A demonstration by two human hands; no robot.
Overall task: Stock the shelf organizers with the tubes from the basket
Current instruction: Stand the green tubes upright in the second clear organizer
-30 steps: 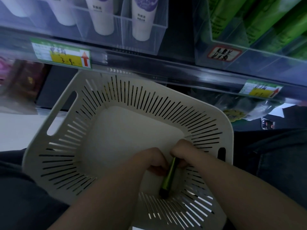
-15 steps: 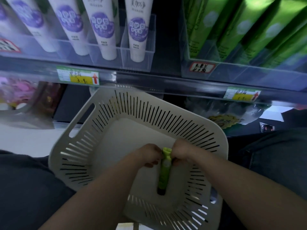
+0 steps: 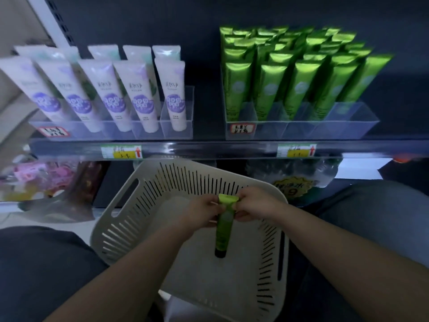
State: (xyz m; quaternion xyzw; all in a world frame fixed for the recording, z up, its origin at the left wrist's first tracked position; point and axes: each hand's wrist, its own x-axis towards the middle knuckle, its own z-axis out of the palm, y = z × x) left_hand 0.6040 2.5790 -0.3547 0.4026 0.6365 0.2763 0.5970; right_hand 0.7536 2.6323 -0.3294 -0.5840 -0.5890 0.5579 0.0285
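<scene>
A single green tube (image 3: 224,226) hangs cap-down over the white slotted basket (image 3: 130,219), which rests on my lap. My left hand (image 3: 201,212) and my right hand (image 3: 253,205) both pinch the tube's flat crimped top end. No other tube shows in the basket. On the shelf above, a clear organizer (image 3: 348,129) at the right holds many upright green tubes (image 3: 299,89); its rightmost front slot looks vacant. A second clear organizer (image 3: 178,126) at the left holds white tubes with purple labels (image 3: 144,98).
The shelf's front rail (image 3: 209,148) carries yellow price tags (image 3: 120,152) just above the basket's far rim. Packaged goods (image 3: 46,180) sit on the lower shelf at left and a clear bag (image 3: 294,180) at right. My knees flank the basket.
The tube has been lifted from the basket floor and now hangs upright from both hands. The view has tilted up, bringing the shelf organizers fully into sight.
</scene>
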